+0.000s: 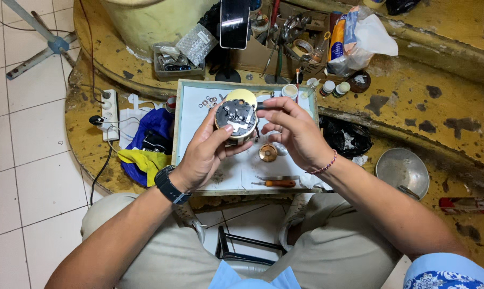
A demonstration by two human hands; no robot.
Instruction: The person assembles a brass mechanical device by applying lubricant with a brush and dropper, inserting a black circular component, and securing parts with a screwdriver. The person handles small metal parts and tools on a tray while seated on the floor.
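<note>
Below the fingers [228, 128], bare tray [185, 115] is left; passage is blocked by a brass disc [267, 152] and a screwdriver [276, 183].

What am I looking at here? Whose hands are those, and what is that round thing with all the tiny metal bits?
This single picture comes from a camera worn on a person's head, looking down, so you see that person's own arms and lap. The left hand, with a dark watch on its wrist, holds a round mechanism full of small metal parts. The right hand reaches its fingertips to the mechanism's edge. Below the hands lies a white tray on a worn yellow bench. On the tray are a small brass round part, an orange-handled screwdriver and some little rings. Beside the tray lies a blue and yellow cloth.
</note>
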